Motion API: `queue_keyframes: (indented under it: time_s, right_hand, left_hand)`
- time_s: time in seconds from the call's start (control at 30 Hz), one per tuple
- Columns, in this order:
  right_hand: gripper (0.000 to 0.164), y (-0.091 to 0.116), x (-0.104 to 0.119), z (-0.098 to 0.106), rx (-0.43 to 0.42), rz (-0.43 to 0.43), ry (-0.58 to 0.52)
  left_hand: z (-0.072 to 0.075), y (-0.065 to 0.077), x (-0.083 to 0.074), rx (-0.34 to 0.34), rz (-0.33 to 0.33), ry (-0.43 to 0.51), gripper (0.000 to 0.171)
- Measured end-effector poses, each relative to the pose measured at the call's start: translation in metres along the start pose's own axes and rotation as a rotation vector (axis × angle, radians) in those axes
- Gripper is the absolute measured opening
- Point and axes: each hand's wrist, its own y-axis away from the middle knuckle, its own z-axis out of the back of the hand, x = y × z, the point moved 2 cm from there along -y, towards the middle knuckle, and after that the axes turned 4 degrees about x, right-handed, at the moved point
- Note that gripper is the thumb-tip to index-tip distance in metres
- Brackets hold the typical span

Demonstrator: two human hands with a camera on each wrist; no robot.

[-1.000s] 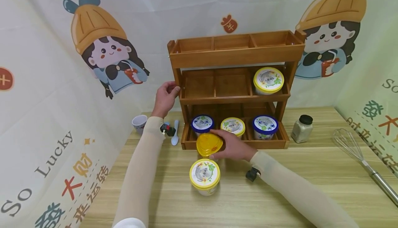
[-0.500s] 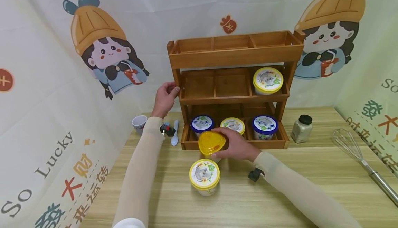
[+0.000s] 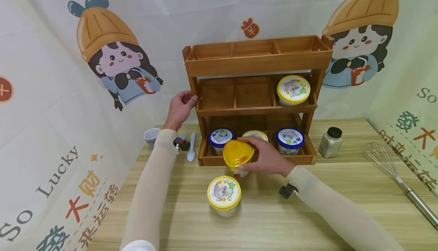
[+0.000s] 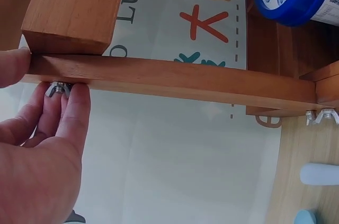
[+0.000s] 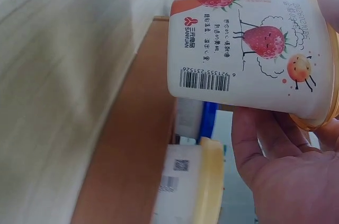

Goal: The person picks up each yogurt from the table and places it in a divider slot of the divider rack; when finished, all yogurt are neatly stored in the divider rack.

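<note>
My right hand (image 3: 265, 156) holds a yogurt cup (image 3: 237, 156) with a yellow rounded-triangular lid, in front of the rack's bottom tier. In the right wrist view this yogurt cup (image 5: 251, 54) shows strawberry print and a barcode, raised off the table. With thumb and fingers on either side, my left hand (image 3: 180, 108) grips the left upright of the wooden three-tier rack (image 3: 260, 65). The left wrist view shows its fingers around a wing nut (image 4: 58, 89) on that upright (image 4: 175, 78). A round yellow-lidded tub (image 3: 224, 194) stands on the table nearer me.
Two blue-lidded tubs (image 3: 221, 137) flank a yellow-lidded one on the bottom tier, partly hidden by my right hand. Another yellow-lidded tub (image 3: 293, 88) sits middle tier, right. A small cup (image 3: 151, 135) and spoon (image 3: 191, 148) lie left; a black-capped jar (image 3: 330, 142) and whisk (image 3: 393, 175) right.
My right hand has carried the yogurt cup a little to the right and slightly up, and more of its side shows. The left hand keeps its grip on the rack.
</note>
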Motion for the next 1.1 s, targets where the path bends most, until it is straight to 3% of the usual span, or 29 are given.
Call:
queue_keyframes:
  time_s: [0.2, 0.73, 1.1]
  right_hand:
    - [0.088, 0.0, 0.006, 0.013, -0.015, -0.004, -0.03]
    - [0.085, 0.002, 0.035, 0.062, -0.157, 0.049, -0.07]
    - [0.09, -0.009, 0.056, 0.094, -0.297, 0.093, 0.06]
  left_hand:
    - [0.001, 0.0, 0.001, 0.017, 0.004, 0.016, 0.054]
    - [-0.002, 0.001, -0.002, 0.004, -0.012, 0.069, 0.055]
    - [-0.002, 0.003, -0.003, 0.001, -0.002, 0.049, 0.056]
